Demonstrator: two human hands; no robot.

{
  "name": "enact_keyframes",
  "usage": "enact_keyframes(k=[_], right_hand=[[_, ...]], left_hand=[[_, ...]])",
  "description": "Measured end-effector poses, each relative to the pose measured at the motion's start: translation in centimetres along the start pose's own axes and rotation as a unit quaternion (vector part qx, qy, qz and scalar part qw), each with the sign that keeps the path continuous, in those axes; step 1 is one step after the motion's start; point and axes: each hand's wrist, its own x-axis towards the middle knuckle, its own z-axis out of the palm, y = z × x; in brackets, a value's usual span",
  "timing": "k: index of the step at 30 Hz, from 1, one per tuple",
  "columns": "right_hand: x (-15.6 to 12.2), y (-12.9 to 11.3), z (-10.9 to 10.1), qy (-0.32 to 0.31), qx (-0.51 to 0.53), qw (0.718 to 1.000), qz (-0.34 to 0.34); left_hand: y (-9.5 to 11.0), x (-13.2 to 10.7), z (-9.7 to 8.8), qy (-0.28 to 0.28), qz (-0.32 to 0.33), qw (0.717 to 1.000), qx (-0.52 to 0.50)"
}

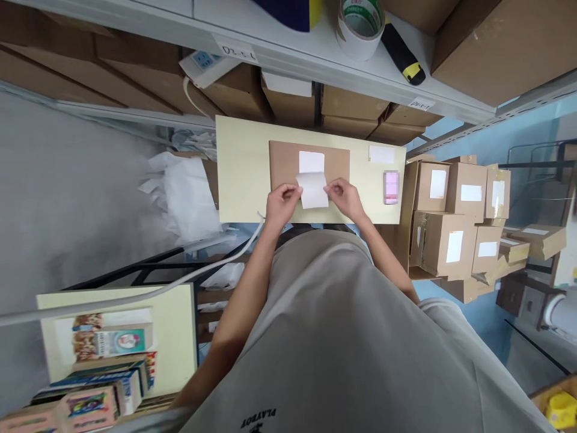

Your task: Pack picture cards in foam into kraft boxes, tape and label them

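Observation:
A flat brown cardboard box (283,157) lies on the pale yellow tabletop (243,174) in front of me. On it is a white paper label (312,161), its far part flat against the cardboard. The near part is a curled white flap (314,191) raised between my hands; whether both parts are one sheet I cannot tell. My left hand (282,201) pinches the flap's left edge between thumb and fingers. At its right edge, my right hand (346,197) pinches it likewise. No print is readable on the paper.
A phone (391,187) and a white slip (381,154) lie on the table's right side. Labelled cartons (446,240) are stacked to the right. Above, a shelf holds a tape roll (360,27) and a black-yellow cutter (402,51). A white cable (180,281) crosses at left.

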Motion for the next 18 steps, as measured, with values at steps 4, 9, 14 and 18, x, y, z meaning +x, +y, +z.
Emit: enact_keyframes(k=[4, 9, 14, 18], right_hand=[[4.7, 1.2, -0.4, -0.006, -0.015, 0.999, 0.043], [7.3, 2.4, 0.3, -0.02, -0.045, 0.997, 0.065], [7.5, 3.2, 1.1, -0.028, -0.057, 0.996, 0.067], [7.6, 3.6, 1.2, -0.032, -0.063, 0.996, 0.061]], left_hand=[[0.8, 4.1, 1.2, 0.017, 0.031, 0.995, 0.09], [0.4, 6.5, 1.6, 0.024, 0.029, 0.99, 0.136], [-1.0, 7.2, 1.6, 0.028, -0.008, 0.991, 0.128], [-1.3, 7.3, 1.6, 0.026, -0.001, 0.99, 0.14]])
